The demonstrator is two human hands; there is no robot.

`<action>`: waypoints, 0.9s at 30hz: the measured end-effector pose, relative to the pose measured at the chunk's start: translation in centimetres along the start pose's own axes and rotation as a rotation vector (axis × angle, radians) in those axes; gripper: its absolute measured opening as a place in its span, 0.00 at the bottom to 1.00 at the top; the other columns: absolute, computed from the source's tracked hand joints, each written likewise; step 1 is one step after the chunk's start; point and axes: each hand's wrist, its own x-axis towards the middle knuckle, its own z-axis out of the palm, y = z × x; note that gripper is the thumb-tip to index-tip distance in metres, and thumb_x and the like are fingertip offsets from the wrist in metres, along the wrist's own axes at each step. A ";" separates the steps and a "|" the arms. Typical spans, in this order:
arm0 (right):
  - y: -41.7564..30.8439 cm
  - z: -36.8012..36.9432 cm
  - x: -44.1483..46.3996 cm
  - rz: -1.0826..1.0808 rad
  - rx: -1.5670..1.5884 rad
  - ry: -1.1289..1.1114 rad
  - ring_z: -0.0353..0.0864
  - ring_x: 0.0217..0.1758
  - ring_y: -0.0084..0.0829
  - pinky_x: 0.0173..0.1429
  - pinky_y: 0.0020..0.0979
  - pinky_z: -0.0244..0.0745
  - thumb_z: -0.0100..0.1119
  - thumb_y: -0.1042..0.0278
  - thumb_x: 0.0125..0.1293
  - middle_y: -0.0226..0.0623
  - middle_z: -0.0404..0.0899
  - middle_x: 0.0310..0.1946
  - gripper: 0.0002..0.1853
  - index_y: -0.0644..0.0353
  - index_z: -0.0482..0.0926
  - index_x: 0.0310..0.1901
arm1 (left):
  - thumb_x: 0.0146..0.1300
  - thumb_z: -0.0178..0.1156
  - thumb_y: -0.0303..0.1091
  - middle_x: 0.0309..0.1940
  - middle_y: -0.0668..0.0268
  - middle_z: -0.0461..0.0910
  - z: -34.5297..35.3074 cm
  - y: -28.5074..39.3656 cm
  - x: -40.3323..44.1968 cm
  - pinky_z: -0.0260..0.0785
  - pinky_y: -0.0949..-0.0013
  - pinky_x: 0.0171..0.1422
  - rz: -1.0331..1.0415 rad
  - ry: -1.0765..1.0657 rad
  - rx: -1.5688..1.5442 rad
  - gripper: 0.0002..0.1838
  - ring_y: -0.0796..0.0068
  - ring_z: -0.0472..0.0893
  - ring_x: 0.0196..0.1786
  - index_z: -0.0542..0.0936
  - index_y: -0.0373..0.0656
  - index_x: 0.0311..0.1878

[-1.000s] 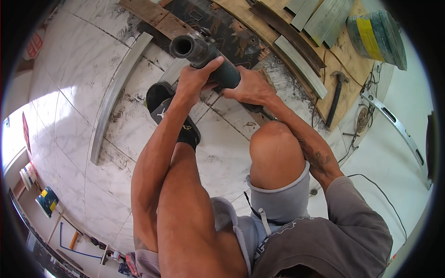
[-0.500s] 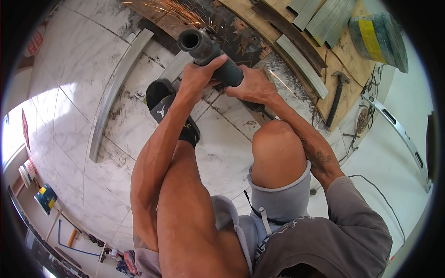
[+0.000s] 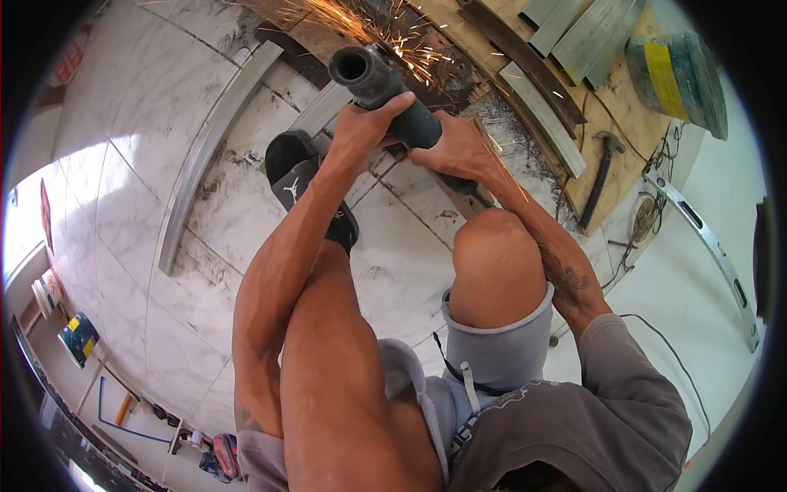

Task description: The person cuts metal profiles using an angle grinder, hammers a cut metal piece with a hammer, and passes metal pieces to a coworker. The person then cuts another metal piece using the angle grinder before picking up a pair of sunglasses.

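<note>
My left hand (image 3: 361, 138) and right hand (image 3: 452, 148) are clamped close together around a dark grinder (image 3: 416, 125) at the upper centre of the frame, most of my fingers hidden beneath its body. Its working end is out of my sight behind the nozzle, where sparks (image 3: 420, 59) spray across the top edge. A metal bar (image 3: 325, 107) runs under the tool, so I can't tell if they touch. My sandal (image 3: 305, 176) is just left of my left hand. At upper right lie a hammer (image 3: 603, 174) and metal strips (image 3: 586, 41), cut off by the frame, near a bucket (image 3: 680, 86). Clutter at lower left is too dim to make out.
</note>
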 end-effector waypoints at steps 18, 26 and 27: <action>-0.1 0.1 0.1 0.075 0.004 -0.023 0.87 0.45 0.47 0.53 0.41 0.80 0.70 0.47 0.42 0.51 0.86 0.41 0.37 0.66 0.79 0.52 | 0.62 0.74 0.48 0.53 0.58 0.84 0.0 -0.5 0.3 0.83 0.61 0.56 0.007 -0.010 -0.027 0.31 0.67 0.85 0.54 0.81 0.33 0.59; 0.2 0.3 0.4 0.018 0.020 0.002 0.87 0.44 0.46 0.52 0.41 0.80 0.70 0.48 0.42 0.52 0.86 0.40 0.37 0.67 0.79 0.52 | 0.61 0.74 0.48 0.53 0.58 0.84 0.0 -0.3 0.2 0.83 0.60 0.56 0.017 -0.020 -0.034 0.31 0.66 0.85 0.55 0.81 0.34 0.58; 0.1 0.2 0.4 0.012 0.030 0.002 0.87 0.44 0.46 0.52 0.41 0.80 0.70 0.48 0.42 0.52 0.86 0.40 0.37 0.68 0.79 0.52 | 0.61 0.74 0.48 0.53 0.58 0.84 0.0 -0.4 0.3 0.83 0.60 0.56 0.016 -0.018 -0.034 0.31 0.66 0.85 0.55 0.81 0.34 0.58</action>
